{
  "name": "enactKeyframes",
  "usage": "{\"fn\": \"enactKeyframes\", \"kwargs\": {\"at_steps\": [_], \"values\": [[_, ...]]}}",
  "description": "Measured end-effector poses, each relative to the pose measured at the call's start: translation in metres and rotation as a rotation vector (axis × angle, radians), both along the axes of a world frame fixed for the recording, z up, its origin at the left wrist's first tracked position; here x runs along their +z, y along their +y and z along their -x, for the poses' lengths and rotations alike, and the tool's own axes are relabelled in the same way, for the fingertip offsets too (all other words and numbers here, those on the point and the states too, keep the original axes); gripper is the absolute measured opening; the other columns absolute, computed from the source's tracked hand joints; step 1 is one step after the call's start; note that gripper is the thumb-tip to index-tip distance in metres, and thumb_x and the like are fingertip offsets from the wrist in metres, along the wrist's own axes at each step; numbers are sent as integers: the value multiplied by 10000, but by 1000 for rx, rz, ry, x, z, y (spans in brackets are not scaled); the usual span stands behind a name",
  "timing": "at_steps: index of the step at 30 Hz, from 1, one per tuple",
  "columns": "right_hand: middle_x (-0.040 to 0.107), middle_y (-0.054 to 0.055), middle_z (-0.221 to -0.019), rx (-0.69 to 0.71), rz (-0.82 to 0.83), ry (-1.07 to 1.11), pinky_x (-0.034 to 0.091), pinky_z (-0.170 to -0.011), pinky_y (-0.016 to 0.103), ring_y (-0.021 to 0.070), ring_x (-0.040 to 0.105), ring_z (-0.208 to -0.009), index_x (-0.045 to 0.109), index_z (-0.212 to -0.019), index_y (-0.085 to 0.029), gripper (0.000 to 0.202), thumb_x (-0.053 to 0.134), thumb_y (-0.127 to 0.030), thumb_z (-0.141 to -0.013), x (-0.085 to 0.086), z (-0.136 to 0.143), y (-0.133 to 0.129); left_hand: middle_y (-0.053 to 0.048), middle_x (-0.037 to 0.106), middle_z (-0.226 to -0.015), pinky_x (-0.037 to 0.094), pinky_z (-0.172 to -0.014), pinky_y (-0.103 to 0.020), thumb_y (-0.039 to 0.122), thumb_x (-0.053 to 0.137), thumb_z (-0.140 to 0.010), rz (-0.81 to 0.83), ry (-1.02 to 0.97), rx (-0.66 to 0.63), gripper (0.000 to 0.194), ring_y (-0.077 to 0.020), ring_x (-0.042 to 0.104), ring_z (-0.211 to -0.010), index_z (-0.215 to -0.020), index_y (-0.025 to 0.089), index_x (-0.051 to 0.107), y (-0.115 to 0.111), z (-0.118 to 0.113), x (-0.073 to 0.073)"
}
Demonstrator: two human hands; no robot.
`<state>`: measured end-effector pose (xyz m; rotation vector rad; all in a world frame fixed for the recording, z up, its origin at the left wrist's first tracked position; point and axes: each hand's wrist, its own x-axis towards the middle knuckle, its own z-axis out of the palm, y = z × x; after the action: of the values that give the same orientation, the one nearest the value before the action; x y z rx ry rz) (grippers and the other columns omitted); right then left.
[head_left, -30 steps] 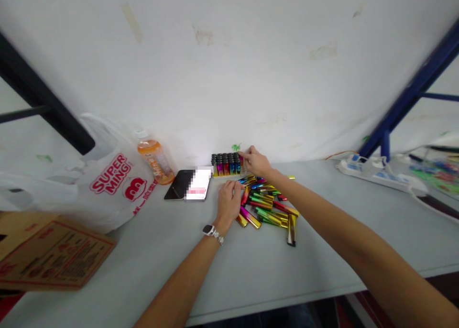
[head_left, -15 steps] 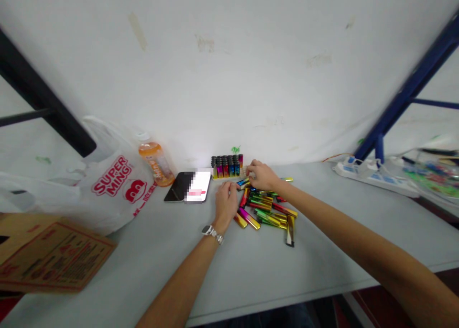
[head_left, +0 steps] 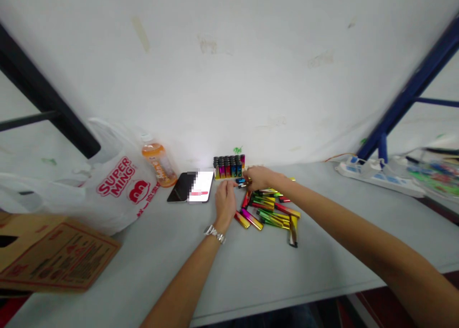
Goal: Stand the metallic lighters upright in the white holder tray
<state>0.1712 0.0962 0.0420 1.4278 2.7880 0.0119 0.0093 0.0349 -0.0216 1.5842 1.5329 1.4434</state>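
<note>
Several lighters [head_left: 229,167] with black tops stand upright in close rows near the wall. Loose shiny lighters [head_left: 273,215] in green, gold, red and purple lie piled in front and to the right. My right hand [head_left: 258,177] is at the back of the pile, its fingers closed around a lighter with a metal top and a blue part showing beside it. Just left of the pile is my left hand [head_left: 225,200], fingers pressed together near the end of that lighter; what it holds, if anything, is too small to make out.
A tablet [head_left: 181,187] with a partly blurred screen lies left of the lighters. Further left are an orange drink bottle [head_left: 160,166], a white plastic bag [head_left: 122,189] and a cardboard box [head_left: 60,256]. A power strip [head_left: 380,177] lies at the right.
My right hand has lowered slightly towards the pile, and a lighter now shows at its fingers. My left hand stays about where it was. The view has shifted slightly.
</note>
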Motion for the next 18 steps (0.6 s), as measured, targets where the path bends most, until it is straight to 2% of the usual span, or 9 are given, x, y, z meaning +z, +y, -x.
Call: {"fn": "enactKeyframes", "kwargs": {"at_steps": [2,5,8,11,14,16,18], "values": [[724,108,-926,5,-7,39,417,-669,276,242,645,-813,687,-954,-175,307,711,-308,-678,-1,-4,-3,-59,676,-932,473,-863,-358,361,356,-947,-17,-14,14,328,-213,605,-938,-843,208,627,0,0,0],[707,109,-892,8,-41,156,406,-693,278,217,618,-787,650,-943,-162,203,596,-277,-785,-2,-12,-11,-59,664,-959,473,-876,-353,374,350,-955,-45,-41,25,324,-209,598,-956,-872,211,619,1,0,-1],[661,65,-793,-32,-11,467,401,-685,273,182,571,-730,598,-875,-175,131,489,-238,-840,-5,-16,-21,-50,662,-954,470,-891,-354,386,340,-963,-47,-56,30,334,-206,599,-960,-871,218,613,1,0,-2],[512,-31,-611,-138,208,1014,358,-539,235,127,459,-552,507,-782,-206,92,484,-280,-831,-10,-13,-35,-46,659,-930,468,-898,-356,382,329,-963,-46,-49,22,345,-205,601,-944,-841,216,606,-2,-2,1],[320,-101,-504,-226,579,1531,182,-392,201,81,237,-388,482,-810,-228,227,517,-451,-830,-13,-5,-51,-48,655,-911,468,-895,-355,376,316,-957,-39,-43,8,360,-205,602,-929,-813,213,602,-4,-3,4],[267,-115,-469,-244,790,1725,95,-368,194,68,144,-361,475,-786,-232,386,479,-616,-820,-14,0,-62,-51,659,-908,468,-892,-356,370,309,-950,-28,-44,-1,367,-207,603,-924,-802,210,604,-5,-4,5],[255,-112,-433,-243,895,1832,74,-355,192,62,123,-346,446,-707,-229,502,420,-720,-807,-16,4,-70,-53,665,-911,469,-889,-358,363,312,-943,-19,-47,-11,364,-208,604,-921,-795,210,607,-5,-5,6]]}}
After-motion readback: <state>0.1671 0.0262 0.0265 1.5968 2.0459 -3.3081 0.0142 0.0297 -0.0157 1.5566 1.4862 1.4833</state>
